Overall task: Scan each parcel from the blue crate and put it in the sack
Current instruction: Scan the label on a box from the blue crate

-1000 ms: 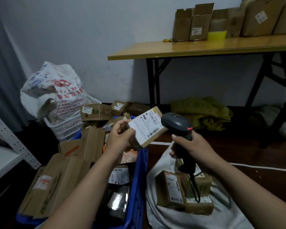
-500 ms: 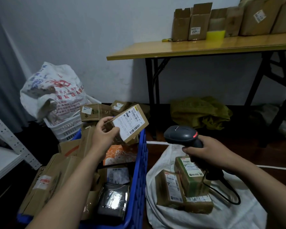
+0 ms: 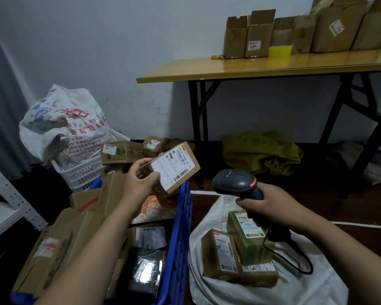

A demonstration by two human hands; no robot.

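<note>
My left hand (image 3: 139, 183) grips a small cardboard parcel (image 3: 174, 167) with a white barcode label, held tilted above the blue crate (image 3: 178, 234). The crate is packed with several cardboard and plastic-wrapped parcels. My right hand (image 3: 271, 208) grips a black handheld scanner (image 3: 235, 183), its head pointing left, to the right of and lower than the parcel. Below the scanner lies the white sack (image 3: 251, 291), opened flat on the floor, with three labelled boxes (image 3: 240, 249) on it. The scanner's cable loops over the sack.
A folding wooden table (image 3: 262, 67) with open cardboard boxes stands against the wall at right. A stuffed printed sack (image 3: 64, 126) sits in a white basket (image 3: 79, 172) at left. A white shelf (image 3: 0, 214) is at far left, a green bag (image 3: 262, 153) under the table.
The parcel moved left and up away from the scanner, then back a little toward it. The scanner dropped from upright beside the label to lower over the sack.
</note>
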